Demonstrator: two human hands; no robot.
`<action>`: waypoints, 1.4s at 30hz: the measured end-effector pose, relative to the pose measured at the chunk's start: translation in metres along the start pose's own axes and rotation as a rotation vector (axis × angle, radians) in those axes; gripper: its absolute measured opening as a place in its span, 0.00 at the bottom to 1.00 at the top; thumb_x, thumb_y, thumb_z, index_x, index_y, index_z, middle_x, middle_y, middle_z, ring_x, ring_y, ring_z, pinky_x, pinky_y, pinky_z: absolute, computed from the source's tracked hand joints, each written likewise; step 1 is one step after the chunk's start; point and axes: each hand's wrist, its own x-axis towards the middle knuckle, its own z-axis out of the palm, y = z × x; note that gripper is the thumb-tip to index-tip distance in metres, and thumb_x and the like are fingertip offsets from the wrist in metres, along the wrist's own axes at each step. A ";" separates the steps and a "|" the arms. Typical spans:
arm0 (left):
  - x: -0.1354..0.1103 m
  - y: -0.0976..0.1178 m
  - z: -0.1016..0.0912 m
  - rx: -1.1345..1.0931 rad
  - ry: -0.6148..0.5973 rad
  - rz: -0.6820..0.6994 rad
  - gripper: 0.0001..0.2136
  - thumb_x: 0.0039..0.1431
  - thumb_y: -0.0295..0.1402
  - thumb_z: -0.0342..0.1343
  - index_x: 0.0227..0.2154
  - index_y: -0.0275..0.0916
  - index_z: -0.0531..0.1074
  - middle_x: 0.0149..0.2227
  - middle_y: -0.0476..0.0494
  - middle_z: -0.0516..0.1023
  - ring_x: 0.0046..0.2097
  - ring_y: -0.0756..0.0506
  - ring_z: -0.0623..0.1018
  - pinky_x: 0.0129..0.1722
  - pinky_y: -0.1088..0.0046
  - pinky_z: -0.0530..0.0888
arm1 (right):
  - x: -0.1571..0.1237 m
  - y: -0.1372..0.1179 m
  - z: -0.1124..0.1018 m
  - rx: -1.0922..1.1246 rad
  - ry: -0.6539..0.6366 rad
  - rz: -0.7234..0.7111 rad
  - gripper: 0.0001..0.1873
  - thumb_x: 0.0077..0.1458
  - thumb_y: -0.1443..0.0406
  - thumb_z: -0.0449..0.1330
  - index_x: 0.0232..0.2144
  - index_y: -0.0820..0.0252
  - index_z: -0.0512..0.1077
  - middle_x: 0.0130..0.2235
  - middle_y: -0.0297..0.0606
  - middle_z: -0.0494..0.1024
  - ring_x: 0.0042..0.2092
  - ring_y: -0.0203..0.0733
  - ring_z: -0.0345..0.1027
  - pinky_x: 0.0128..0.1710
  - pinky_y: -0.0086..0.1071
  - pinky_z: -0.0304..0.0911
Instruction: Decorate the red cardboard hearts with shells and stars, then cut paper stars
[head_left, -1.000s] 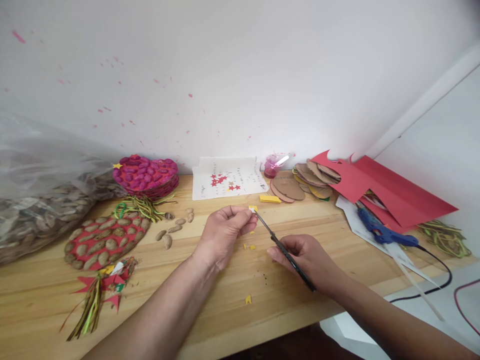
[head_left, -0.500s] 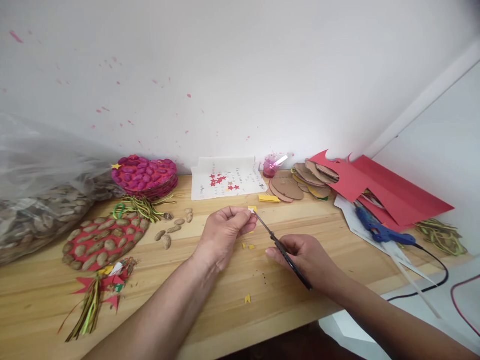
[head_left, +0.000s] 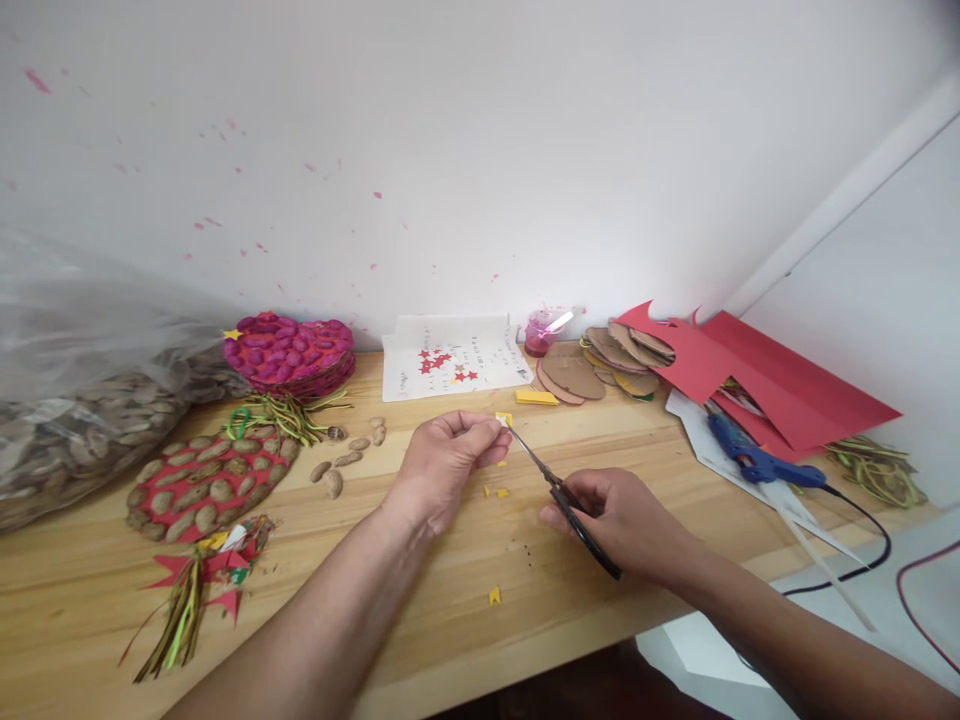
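Observation:
Over the middle of the wooden table, my left hand (head_left: 454, 455) pinches a small piece of yellow and white paper (head_left: 504, 419) between thumb and fingertips. My right hand (head_left: 615, 515) grips a pair of black-handled scissors (head_left: 559, 488), whose blades point up and left. The blade tips meet the edge of the paper beside my left fingertips; whether they are cutting into it I cannot tell. Small yellow paper scraps (head_left: 502, 493) lie on the wood below my hands, with another scrap (head_left: 494, 596) closer to the front edge.
A white sheet (head_left: 487, 350) with small red stars lies against the wall. Peanut-covered red disc (head_left: 210, 485), loose peanuts (head_left: 333, 484) and a bag of peanuts (head_left: 90, 430) are at left. Cardboard discs (head_left: 574, 370), red paper (head_left: 810, 370) and a blue glue gun (head_left: 757, 460) with cord are at right.
My right hand and the scissors have shifted very slightly, with the blade tips staying at the paper. My left hand keeps its pinch, nearly still. The view has moved a little.

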 end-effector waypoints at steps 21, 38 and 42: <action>-0.002 0.008 -0.012 0.608 -0.470 -0.165 0.07 0.43 0.31 0.67 0.27 0.36 0.77 0.28 0.47 0.80 0.29 0.51 0.75 0.33 0.75 0.71 | 0.022 -0.033 -0.026 0.324 -0.184 -0.052 0.09 0.47 0.62 0.67 0.28 0.61 0.75 0.24 0.30 0.68 0.26 0.33 0.60 0.25 0.26 0.58; -0.003 0.009 -0.011 0.429 -0.395 -0.216 0.15 0.53 0.43 0.65 0.35 0.35 0.78 0.34 0.44 0.81 0.34 0.50 0.78 0.37 0.73 0.74 | 0.024 -0.025 -0.012 0.496 0.038 -0.019 0.05 0.45 0.67 0.67 0.26 0.61 0.74 0.19 0.26 0.68 0.22 0.30 0.57 0.21 0.25 0.53; -0.004 0.006 -0.009 0.387 -0.364 -0.196 0.14 0.52 0.42 0.67 0.33 0.35 0.78 0.33 0.44 0.81 0.33 0.51 0.78 0.36 0.74 0.74 | 0.025 -0.028 -0.008 0.570 0.092 -0.015 0.06 0.44 0.67 0.67 0.25 0.60 0.72 0.18 0.25 0.67 0.21 0.30 0.57 0.21 0.25 0.53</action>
